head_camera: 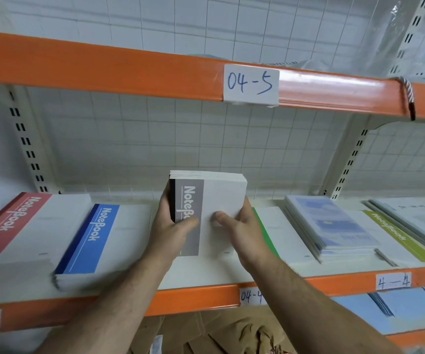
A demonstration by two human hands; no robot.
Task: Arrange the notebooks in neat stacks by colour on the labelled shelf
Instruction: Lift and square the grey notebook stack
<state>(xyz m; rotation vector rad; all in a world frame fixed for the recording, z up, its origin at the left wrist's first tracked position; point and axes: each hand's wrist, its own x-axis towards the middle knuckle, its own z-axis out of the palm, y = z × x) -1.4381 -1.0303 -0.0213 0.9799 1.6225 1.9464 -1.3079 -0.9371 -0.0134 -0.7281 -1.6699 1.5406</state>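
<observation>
A thick stack of grey-striped notebooks (221,198) is tilted up on its near edge over the middle of the shelf (206,279) labelled 04-4. My left hand (173,228) grips its spine side with the thumb on the grey band. My right hand (242,231) holds the right edge, thumb on the white cover. A red-striped stack (22,226) lies at the far left, a blue-striped stack (96,241) beside it. A green-striped notebook (280,236) lies right of my hands, partly hidden.
Further right lie a stack of pale blue booklets (334,226), a yellow-green notebook (400,236) and more booklets (421,221) at the edge. The orange beam labelled 04-5 (251,84) runs overhead. Brown cardboard (219,335) and blue booklets (410,305) sit below.
</observation>
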